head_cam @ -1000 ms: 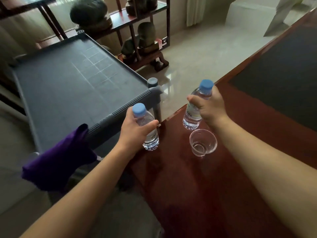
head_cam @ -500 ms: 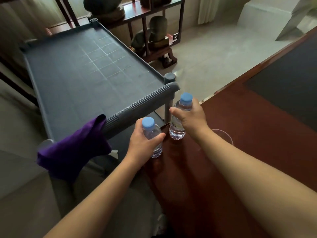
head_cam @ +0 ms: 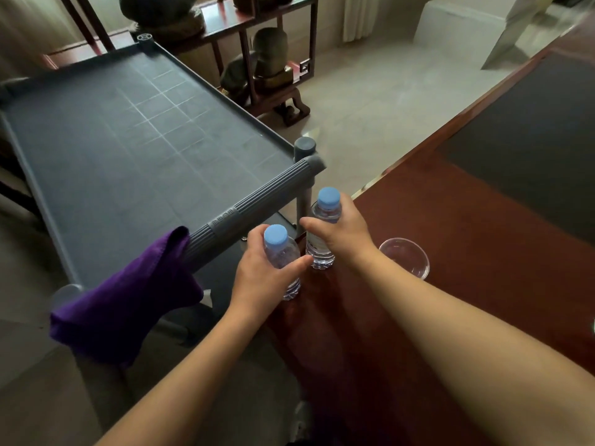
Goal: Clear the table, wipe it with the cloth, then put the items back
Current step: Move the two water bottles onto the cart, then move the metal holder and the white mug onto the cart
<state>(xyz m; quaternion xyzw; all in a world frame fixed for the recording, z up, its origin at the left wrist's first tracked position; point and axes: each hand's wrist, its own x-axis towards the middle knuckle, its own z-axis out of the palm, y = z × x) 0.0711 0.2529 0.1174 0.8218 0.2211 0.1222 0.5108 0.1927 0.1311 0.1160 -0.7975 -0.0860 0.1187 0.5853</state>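
Observation:
Two small clear water bottles with blue caps are held near the left edge of the dark red table. My left hand grips the nearer bottle around its body. My right hand grips the farther bottle. Both bottles are upright, close to the corner of the grey cart. A clear plastic cup stands on the table just right of my right wrist. A purple cloth hangs over the cart's ribbed handle.
The grey cart has a flat top tray with a grid pattern and a lower shelf. A dark mat lies on the table at the right. A wooden shelf with stones stands behind the cart on pale floor tiles.
Both hands have carried their bottles leftward toward the cart corner and closer together. The cup has stayed on the table, now to the right of my right wrist.

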